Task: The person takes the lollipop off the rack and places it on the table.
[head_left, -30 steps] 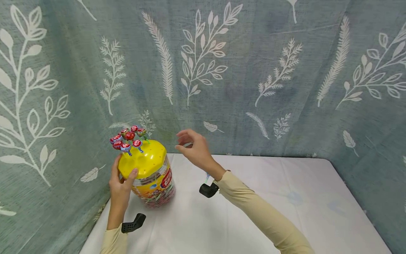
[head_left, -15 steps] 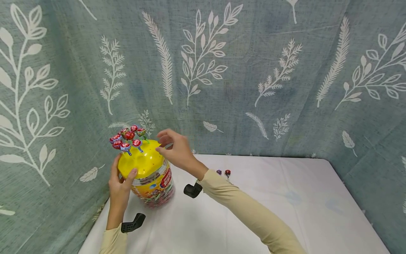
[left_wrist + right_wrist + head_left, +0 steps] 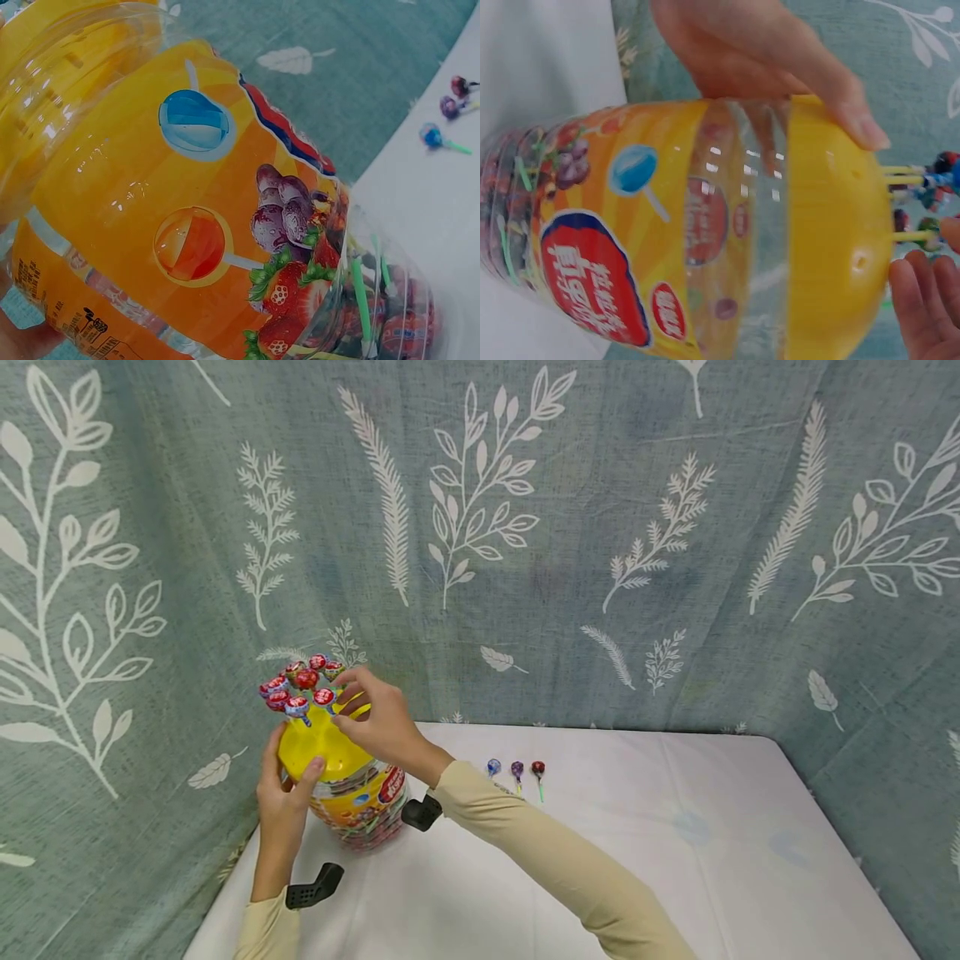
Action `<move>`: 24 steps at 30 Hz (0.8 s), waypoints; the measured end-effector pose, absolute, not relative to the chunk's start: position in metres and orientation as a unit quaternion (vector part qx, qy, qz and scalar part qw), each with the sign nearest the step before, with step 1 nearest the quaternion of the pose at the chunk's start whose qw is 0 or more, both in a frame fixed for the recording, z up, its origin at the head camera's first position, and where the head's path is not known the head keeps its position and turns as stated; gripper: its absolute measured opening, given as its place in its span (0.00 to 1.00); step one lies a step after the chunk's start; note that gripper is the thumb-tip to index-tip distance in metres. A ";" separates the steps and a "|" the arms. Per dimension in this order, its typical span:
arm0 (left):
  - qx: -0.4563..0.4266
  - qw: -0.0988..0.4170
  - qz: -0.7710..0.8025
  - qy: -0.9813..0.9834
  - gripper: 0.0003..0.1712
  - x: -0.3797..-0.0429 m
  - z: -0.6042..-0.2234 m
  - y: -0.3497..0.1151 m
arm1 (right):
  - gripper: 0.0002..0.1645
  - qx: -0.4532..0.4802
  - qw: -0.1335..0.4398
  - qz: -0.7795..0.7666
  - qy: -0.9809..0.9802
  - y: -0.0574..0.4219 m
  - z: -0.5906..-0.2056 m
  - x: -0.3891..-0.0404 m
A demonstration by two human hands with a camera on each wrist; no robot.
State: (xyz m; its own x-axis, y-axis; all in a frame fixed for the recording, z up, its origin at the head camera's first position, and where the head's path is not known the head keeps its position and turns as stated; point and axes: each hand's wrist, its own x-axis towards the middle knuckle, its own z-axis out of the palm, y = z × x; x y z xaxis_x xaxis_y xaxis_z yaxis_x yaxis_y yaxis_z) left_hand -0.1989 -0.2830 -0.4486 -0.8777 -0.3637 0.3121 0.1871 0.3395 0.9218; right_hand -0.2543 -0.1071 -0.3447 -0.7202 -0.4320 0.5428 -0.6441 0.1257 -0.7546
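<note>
My left hand [image 3: 283,814] grips a big clear plastic jar [image 3: 367,814] round its yellow lid [image 3: 315,747], thumb on the near side of the top. The jar has an orange label [image 3: 112,187] and lollipops inside. Several wrapped lollipops [image 3: 306,679] stand upright in the lid by their sticks. My right hand [image 3: 378,714] is over the lid's right side, thumb and index finger apart, fingertips right beside the nearest lollipop [image 3: 325,697]. In the right wrist view its fingers [image 3: 913,300] are close to a yellow stick [image 3: 909,236].
Three lollipops, one blue [image 3: 493,767], one purple [image 3: 517,768] and one red [image 3: 538,768], lie in a row on the white table [image 3: 637,843] right of the jar. A patterned curtain [image 3: 562,568] hangs behind the table and along its sides.
My right hand has moved left from beside the jar to the lollipops on the lid, uncovering the three on the table. My left hand has stayed on the jar.
</note>
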 end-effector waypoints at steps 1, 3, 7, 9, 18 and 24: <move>0.055 0.241 -0.572 -0.782 0.40 -0.199 -0.449 -0.283 | 0.22 0.363 0.095 0.553 -0.744 -0.109 -0.346 -0.254; 0.054 0.241 -0.571 -0.783 0.40 -0.199 -0.449 -0.283 | 0.22 0.366 0.097 0.552 -0.743 -0.112 -0.347 -0.254; 0.053 0.244 -0.571 -0.782 0.39 -0.199 -0.449 -0.283 | 0.22 0.375 0.119 0.539 -0.745 -0.116 -0.348 -0.254; 0.052 0.244 -0.572 -0.781 0.40 -0.199 -0.449 -0.284 | 0.22 0.377 0.129 0.533 -0.746 -0.118 -0.348 -0.254; 0.054 0.240 -0.570 -0.784 0.40 -0.199 -0.449 -0.284 | 0.22 0.375 0.147 0.553 -0.729 -0.117 -0.342 -0.251; 0.053 0.241 -0.570 -0.783 0.40 -0.200 -0.450 -0.285 | 0.23 0.384 0.143 0.561 -0.719 -0.106 -0.335 -0.249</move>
State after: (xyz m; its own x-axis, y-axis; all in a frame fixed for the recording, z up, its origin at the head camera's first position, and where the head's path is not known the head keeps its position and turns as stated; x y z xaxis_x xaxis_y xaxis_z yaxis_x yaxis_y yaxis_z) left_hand -0.2005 -0.2846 -0.4501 -0.8777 -0.3590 0.3172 0.1915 0.3440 0.9192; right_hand -0.2493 -0.1056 -0.3355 -0.6646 -0.3908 0.6368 -0.7127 0.0756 -0.6974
